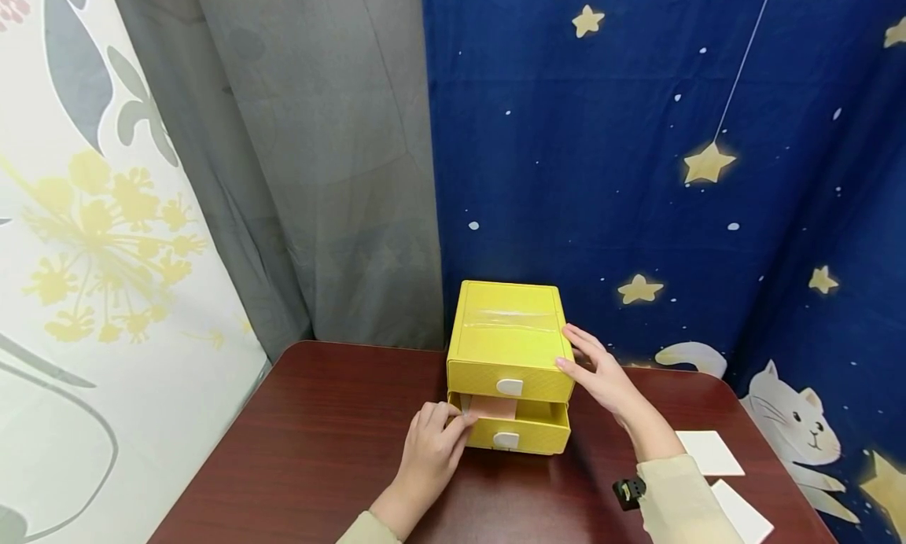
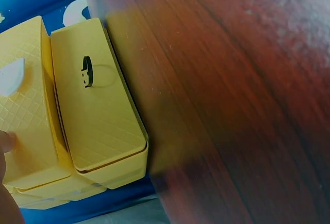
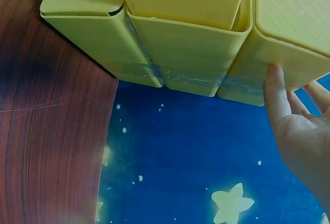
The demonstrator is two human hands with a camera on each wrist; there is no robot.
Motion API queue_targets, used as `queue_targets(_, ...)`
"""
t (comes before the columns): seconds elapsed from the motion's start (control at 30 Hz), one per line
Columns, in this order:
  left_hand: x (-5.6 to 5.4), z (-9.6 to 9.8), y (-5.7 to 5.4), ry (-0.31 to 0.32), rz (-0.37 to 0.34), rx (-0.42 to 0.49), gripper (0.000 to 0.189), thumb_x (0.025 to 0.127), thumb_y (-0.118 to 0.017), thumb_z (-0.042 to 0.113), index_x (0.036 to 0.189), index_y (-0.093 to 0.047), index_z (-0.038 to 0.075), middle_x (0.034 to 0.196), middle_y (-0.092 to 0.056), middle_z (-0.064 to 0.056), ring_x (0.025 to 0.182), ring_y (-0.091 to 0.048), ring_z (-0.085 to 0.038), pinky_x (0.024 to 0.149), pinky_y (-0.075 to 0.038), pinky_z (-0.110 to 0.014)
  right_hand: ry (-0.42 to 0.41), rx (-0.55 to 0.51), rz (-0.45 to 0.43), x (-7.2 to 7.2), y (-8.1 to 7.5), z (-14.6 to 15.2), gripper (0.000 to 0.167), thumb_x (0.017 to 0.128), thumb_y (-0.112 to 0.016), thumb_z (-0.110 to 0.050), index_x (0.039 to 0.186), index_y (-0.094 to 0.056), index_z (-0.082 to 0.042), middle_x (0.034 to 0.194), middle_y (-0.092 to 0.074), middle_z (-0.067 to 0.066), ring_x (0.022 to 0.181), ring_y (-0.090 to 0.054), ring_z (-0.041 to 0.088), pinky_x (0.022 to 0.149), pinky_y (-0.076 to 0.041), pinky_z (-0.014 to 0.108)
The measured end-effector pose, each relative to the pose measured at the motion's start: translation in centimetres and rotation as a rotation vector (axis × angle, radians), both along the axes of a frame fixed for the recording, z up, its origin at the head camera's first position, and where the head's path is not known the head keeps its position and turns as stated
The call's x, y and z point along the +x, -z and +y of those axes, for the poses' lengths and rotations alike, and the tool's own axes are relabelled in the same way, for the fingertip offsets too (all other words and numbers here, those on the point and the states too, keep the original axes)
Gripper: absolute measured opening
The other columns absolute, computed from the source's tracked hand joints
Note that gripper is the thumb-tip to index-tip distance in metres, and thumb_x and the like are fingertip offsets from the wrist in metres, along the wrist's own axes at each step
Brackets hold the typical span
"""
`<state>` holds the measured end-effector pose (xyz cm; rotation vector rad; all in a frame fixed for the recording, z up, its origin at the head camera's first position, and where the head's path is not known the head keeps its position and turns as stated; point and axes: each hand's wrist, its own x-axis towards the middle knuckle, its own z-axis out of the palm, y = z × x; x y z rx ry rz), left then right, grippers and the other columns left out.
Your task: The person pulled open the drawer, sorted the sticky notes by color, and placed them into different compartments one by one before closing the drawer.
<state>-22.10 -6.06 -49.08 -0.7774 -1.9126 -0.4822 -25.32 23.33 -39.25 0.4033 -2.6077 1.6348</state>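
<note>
A yellow drawer unit [image 1: 510, 300] of stacked sections stands on the table. Its middle drawer [image 1: 535, 436] is pulled part way out, with a flat pink item [image 1: 493, 406] inside. My left hand [image 1: 429, 447] grips that drawer at its front left corner, fingers bent at the rim; in the left wrist view a fingertip [image 2: 7, 140] lies against the drawer front. The top drawer, with a white tab [image 1: 510, 387], is closed. Against the top section's right side rests my right hand [image 1: 602, 379], fingers extended; the right wrist view shows a finger [image 3: 276, 84] on the yellow wall.
Two white cards [image 1: 710, 453] [image 1: 742, 512] lie on the right of the dark red wooden table [image 1: 318, 434]. The lowest drawer [image 2: 100, 110] has a dark handle and is closed. A grey curtain [image 1: 333, 174] and a blue starry curtain [image 1: 566, 174] hang behind.
</note>
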Motion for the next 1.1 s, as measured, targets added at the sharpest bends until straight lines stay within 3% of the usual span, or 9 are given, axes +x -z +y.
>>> queue_targets(0.27, -0.2, 0.0, 0.1, -0.015, -0.056, -0.019, 0.016, 0.078, -0.073, 0.018, 0.093, -0.070, 0.022, 0.089, -0.055, 0.005, 0.077, -0.047, -0.016, 0.065, -0.038, -0.027, -0.002, 0.000, 0.000, -0.2, 0.2, 0.0, 0.066, 0.092, -0.060, -0.033, 0.149, -0.031, -0.013, 0.157, -0.017, 0.008, 0.132, -0.040, 0.035, 0.101, -0.041, 0.052)
queue_targets(1.1, -1.2, 0.3, 0.2, -0.034, -0.059, -0.011, 0.017, 0.077, -0.075, 0.019, 0.093, -0.070, 0.021, 0.089, -0.055, 0.004, 0.076, -0.046, -0.016, 0.064, -0.040, -0.028, 0.014, 0.001, -0.001, 0.0, 0.2, -0.1, 0.066, 0.092, -0.060, -0.033, 0.148, -0.031, -0.014, 0.157, -0.018, 0.008, 0.131, -0.040, 0.035, 0.101, -0.041, 0.053)
